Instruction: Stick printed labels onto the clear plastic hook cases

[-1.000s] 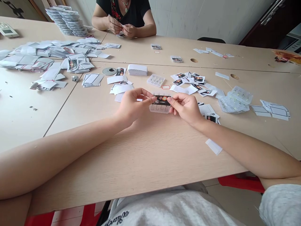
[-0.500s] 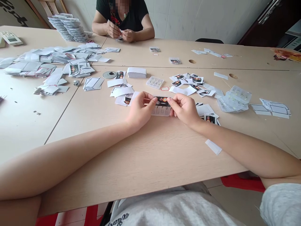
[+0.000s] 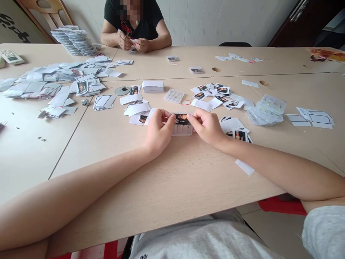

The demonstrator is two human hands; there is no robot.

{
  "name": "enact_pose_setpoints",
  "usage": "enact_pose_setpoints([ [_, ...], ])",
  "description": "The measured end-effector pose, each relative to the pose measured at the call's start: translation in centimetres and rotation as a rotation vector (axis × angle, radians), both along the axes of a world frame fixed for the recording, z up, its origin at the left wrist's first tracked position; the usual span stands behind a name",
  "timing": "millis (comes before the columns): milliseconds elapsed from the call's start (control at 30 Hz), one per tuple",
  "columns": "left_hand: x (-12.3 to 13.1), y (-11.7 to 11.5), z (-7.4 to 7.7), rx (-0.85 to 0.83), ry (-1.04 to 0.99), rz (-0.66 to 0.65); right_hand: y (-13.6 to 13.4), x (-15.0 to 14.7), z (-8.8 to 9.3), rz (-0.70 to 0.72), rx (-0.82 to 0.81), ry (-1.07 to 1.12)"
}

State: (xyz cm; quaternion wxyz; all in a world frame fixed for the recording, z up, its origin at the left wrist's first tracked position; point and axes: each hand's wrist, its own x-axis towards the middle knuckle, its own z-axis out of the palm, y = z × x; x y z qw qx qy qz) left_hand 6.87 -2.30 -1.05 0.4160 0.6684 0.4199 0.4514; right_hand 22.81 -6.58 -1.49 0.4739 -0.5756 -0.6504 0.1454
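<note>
A small clear plastic box [image 3: 182,130] with compartments is held between my two hands. Along its upper part lies a black label [image 3: 181,119] with an orange burst and white print. My left hand [image 3: 161,130] grips the box's left end, thumb on the label's edge. At the other end my right hand [image 3: 206,126] is closed on the box, its thumb at the label's right corner. Fingers behind the box are partly hidden. Just beyond stands another clear box [image 3: 174,96] with small pieces inside. Loose labels [image 3: 138,108] lie close to my left hand.
Clear boxes [image 3: 266,110] are heaped at the right. More black labels [image 3: 215,94] are scattered behind my right hand. White packets [image 3: 59,73] cover the left side, with a tall stack [image 3: 74,40] behind. Across the table [image 3: 172,187], a person [image 3: 134,30] handles something small.
My view has shifted slightly, and the hands appear a little further left and lower. Both thumbs still press at the label's ends on the box.
</note>
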Motion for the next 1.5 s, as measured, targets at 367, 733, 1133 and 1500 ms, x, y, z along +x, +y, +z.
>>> enact_pose_setpoints([
  [367, 0.39, -0.6, 0.22, 0.074, 0.06, 0.042, -0.03, -0.43, 0.22, -0.017, 0.076, -0.077],
  [733, 0.52, -0.7, 0.42, 0.131, 0.127, 0.091, 0.07, -0.47, 0.24, -0.014, 0.094, -0.1],
  [1133, 0.57, -0.69, 0.44, 0.126, 0.147, 0.097, 0.07, -0.41, 0.21, -0.03, 0.09, -0.11],
  [1500, 0.61, -0.85, 0.64, 0.106, 0.143, 0.101, 0.08, -0.45, 0.16, -0.038, 0.087, -0.106],
])
